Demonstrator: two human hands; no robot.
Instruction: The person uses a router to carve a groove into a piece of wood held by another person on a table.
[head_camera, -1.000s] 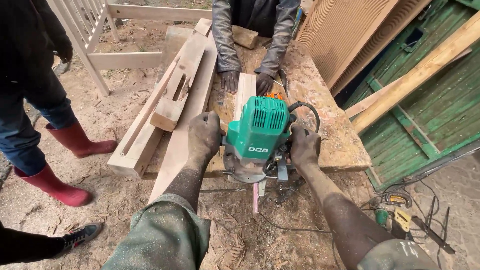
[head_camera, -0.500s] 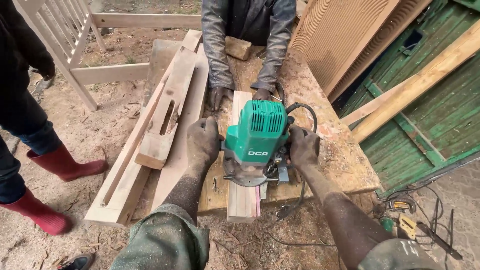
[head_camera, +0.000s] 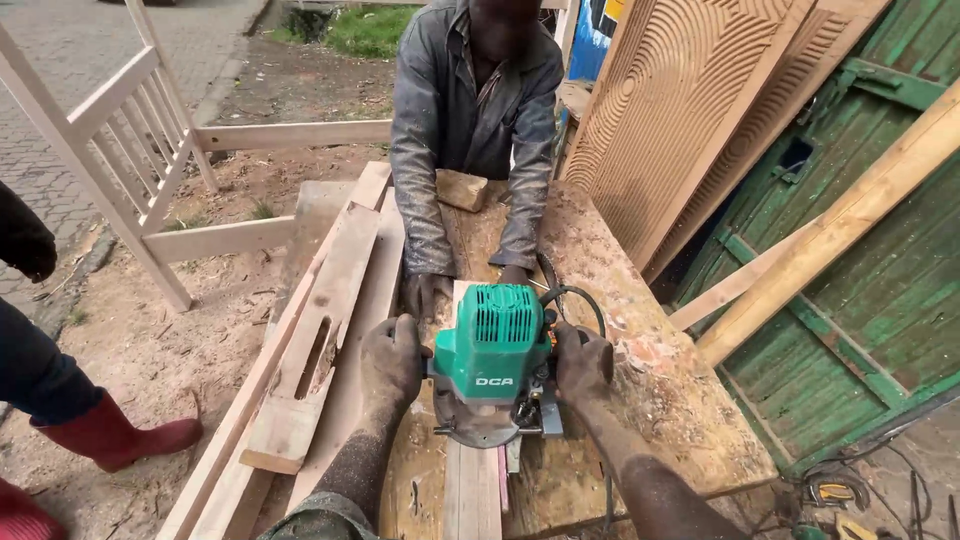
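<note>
Outdoors, daylight. Sandy ground (head_camera: 150, 330) strewn with sawdust. At 10 o'clock a pale wooden railing (head_camera: 130, 150); beyond it paving (head_camera: 60, 60). Grass (head_camera: 370, 25) at 12. Carved door panels (head_camera: 690, 110) at 1 lean by a green plank wall (head_camera: 880, 300) at 3.

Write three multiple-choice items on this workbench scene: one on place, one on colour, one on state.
1. Where does the green electric router sit?
A. on the narrow wooden strip
B. on the ground
C. on the white railing

2. What colour are the rubber boots at left?
A. yellow
B. red
C. black

3. How do the left hand and right hand stand?
A. both grip the router's sides
B. one hangs free
C. both lie flat on the bench

Key: A, its base rests on the strip; B, plainly red; A, fingers wrap each side.
</note>
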